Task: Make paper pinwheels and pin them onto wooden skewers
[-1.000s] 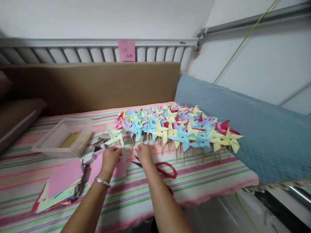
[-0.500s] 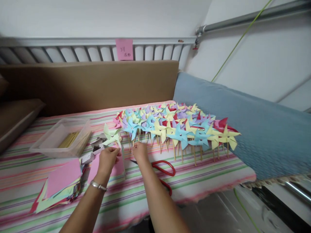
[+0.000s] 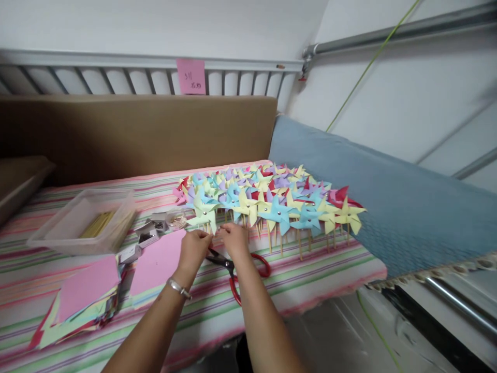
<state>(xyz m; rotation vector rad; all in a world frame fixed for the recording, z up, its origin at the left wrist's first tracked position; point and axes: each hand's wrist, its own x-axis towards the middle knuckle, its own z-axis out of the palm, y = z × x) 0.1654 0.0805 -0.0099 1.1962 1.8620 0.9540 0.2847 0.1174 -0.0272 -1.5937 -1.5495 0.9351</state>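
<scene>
My left hand [image 3: 195, 250], with a bracelet at the wrist, is closed in a pinch below a pale green paper pinwheel [image 3: 204, 213], apparently on its stick; the fingertips are partly hidden. Close beside it on the right is my right hand [image 3: 235, 240], its fingers bent together near that stick. Whatever they grip is too small to make out. Behind both hands stand many blue, yellow, purple and red pinwheels [image 3: 279, 213] on thin wooden sticks. Red-handled scissors [image 3: 227, 263] lie under my right forearm, partly covered by it.
Left of my hands are pink paper sheets [image 3: 157, 261] and a fanned paper stack [image 3: 87, 290]. Small boxes [image 3: 147, 237] of tiny parts lie behind them. A clear plastic bin [image 3: 70, 228] holds wooden sticks [image 3: 98, 224]. A blue padded panel [image 3: 373, 191] borders the striped cloth [image 3: 310, 282].
My left hand and the pale green pinwheel have moved right, up to the standing rows. My hands are closer together, more of the scissors shows, and the view has turned slightly right.
</scene>
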